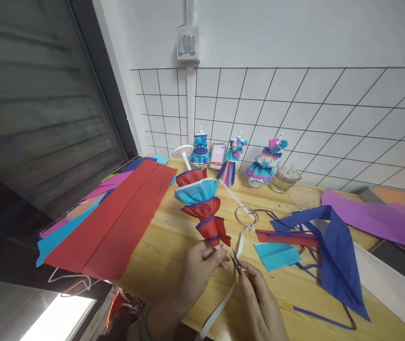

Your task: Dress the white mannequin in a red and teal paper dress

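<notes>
Stretching from the far wall point(294, 38) to the near side, a wooden table point(163, 246) has its bare wood mainly left of the held dress, with a smaller gap near and right of the right hand. One red sheet point(117, 218) tops a pile of coloured cloth covering the left edge; the lower layers are too covered to count. At right lie one blue cloth point(340, 265) and one purple cloth point(376, 215), the purple cut off by the view.

Two hands work near the middle. The left hand point(200, 265) pinches the near end of a white stand point(182, 151), which tilts with its round base far and left. One red and light-blue dress point(204, 208) wraps the stand, its underside hidden. The right hand point(259, 298) grips small scissors point(237, 264), blades slightly parted, just beside the left fingertips; its fingers hide the handles.

A white ribbon point(220, 308) runs past the hands and out of view. Far off stand three small dresses point(199, 148), one glass point(285, 180) and one phone point(218, 156), screen blurred. One light-blue scrap point(278, 255) and one ring point(247, 216) lie right of the dress.
</notes>
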### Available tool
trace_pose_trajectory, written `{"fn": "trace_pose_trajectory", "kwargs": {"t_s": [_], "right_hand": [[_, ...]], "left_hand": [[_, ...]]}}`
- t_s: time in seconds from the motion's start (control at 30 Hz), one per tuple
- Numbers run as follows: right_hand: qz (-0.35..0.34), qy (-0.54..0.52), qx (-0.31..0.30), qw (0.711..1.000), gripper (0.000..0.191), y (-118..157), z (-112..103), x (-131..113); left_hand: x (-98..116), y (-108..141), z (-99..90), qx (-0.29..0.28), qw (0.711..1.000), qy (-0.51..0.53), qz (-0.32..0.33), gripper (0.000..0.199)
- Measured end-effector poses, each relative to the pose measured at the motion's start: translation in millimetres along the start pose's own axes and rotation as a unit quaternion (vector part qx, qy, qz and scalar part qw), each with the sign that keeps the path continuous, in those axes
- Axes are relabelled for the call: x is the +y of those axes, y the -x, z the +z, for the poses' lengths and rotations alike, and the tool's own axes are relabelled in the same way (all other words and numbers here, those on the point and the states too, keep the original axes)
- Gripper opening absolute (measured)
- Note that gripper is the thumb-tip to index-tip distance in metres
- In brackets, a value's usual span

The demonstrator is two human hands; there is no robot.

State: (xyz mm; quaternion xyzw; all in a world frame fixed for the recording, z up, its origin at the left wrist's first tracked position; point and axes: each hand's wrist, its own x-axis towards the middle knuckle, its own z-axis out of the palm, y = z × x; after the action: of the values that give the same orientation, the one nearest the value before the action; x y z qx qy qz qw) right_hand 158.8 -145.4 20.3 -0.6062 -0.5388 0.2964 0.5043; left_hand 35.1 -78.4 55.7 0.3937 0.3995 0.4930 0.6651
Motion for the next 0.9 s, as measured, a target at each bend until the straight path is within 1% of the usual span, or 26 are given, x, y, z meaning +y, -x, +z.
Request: {"fn": "trace_pose_trajectory", "kwargs": {"t_s": [0.07,0.1,0.23,0.3,0.4,0.53,0.67,0.73,0.9], "right_hand": [[-0.016,-0.005,-0.023,1.000,0.029,1,2,-3],[-0.017,-0.010,-0.023,1.000,0.029,2,4,-5],[-0.008,-0.008,0.014,1.000,0.030,2,9,-9],[-0.034,0.025,-0.001,0.999,0.030,0,9,-8],[-0.097,0.092,-0.019,0.991,0.030,-5,6,-7],[-0.143,0.168,0.004,0.975,0.028,-9,6,-15],[-0.179,0.211,0.015,0.961,0.027,-9,3,-25],[-0.186,0.217,0.002,0.958,0.028,-8,-2,-29],[-0.164,0.195,-0.051,0.966,0.028,-9,-16,-33]], "left_hand": [[1,0,1.5,-0.003,1.000,0.005,0.005,0.025],[2,0,2.2,-0.003,1.000,0.008,0.006,0.025],[0,2,3.9,-0.005,1.000,0.007,0.007,0.022],[-3,1,3.7,-0.006,1.000,-0.004,0.015,0.020],[-7,-1,2.4,-0.004,1.000,-0.007,0.021,0.019],[-10,-4,0.9,-0.013,0.999,0.039,0.009,0.018],[-11,-4,-1.6,-0.029,0.996,0.079,-0.020,0.020],[-11,-3,-3.6,-0.038,0.995,0.083,-0.030,0.022],[-7,-3,-8.2,-0.059,0.996,0.053,-0.047,0.019]]}}
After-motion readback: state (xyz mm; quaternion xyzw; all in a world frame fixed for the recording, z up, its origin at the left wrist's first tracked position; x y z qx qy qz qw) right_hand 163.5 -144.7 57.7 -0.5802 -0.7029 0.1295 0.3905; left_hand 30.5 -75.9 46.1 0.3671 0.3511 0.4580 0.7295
